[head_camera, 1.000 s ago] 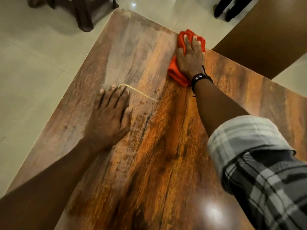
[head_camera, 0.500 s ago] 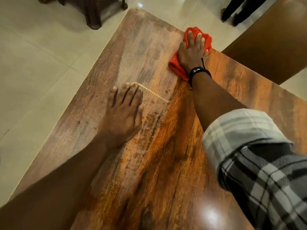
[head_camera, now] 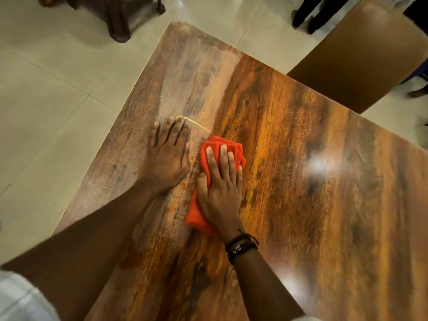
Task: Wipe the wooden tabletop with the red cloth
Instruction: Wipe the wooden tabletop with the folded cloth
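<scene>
The wooden tabletop (head_camera: 301, 170) fills most of the head view, with dark and orange grain; a paler, duller strip runs along its far left part. The red cloth (head_camera: 234, 148) lies bunched near the table's middle-left. My right hand (head_camera: 220, 191) presses flat on top of it, fingers spread, beaded bands at the wrist. My left hand (head_camera: 165, 156) rests palm down on the bare wood just left of the cloth, holding nothing. A thin yellow line (head_camera: 196, 122) lies on the wood by the left fingertips.
Pale tiled floor (head_camera: 46, 100) surrounds the table on the left and far side. A dark wooden furniture leg (head_camera: 118, 24) stands at the top left. A brown board-like surface (head_camera: 361, 59) sits at the top right, with a person's dark legs and shoes (head_camera: 305, 17) behind it.
My right hand has dragged the red cloth from the table's far edge back toward me, stopping beside my left hand. The left hand stays planted on the wood.
</scene>
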Demonstrator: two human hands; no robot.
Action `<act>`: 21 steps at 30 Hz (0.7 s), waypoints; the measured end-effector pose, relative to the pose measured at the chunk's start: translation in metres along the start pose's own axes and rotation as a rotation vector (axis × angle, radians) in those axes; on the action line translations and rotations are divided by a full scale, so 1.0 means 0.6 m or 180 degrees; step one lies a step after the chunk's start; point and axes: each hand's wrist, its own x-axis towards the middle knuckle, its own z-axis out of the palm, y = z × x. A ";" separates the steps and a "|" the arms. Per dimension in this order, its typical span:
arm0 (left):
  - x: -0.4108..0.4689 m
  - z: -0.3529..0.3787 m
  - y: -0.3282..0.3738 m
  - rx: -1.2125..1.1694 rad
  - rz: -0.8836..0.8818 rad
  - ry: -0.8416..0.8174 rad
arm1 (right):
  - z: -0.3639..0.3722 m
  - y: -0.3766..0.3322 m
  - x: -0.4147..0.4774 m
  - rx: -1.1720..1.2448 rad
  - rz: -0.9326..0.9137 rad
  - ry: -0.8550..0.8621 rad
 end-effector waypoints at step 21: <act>-0.002 0.001 -0.005 0.0000 0.0056 0.0075 | -0.003 -0.027 0.110 0.0020 -0.0070 -0.0087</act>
